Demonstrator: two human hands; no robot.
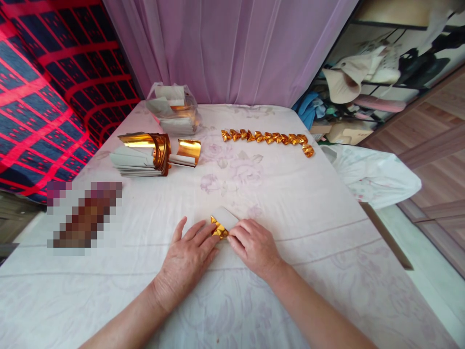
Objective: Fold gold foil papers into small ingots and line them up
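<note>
A partly folded sheet of gold foil paper point(227, 218) lies on the table in front of me, its back pale grey and its near left part shiny and creased. My left hand point(192, 247) is spread low over the table, with its fingertips resting on the gold part. Curled at the paper's right corner, my right hand point(254, 242) pinches the edge between thumb and fingers. Farther off, a row of folded gold foil pieces point(269, 138) runs toward the right edge of the table.
A fanned stack of foil sheets point(140, 157) stands at the left, with a loose curled sheet point(191, 151) beside it. Behind is a clear bag of paper point(174, 109). A pixelated patch point(87, 215) hides something at left. A white plastic bag point(381, 174) lies past the right edge.
</note>
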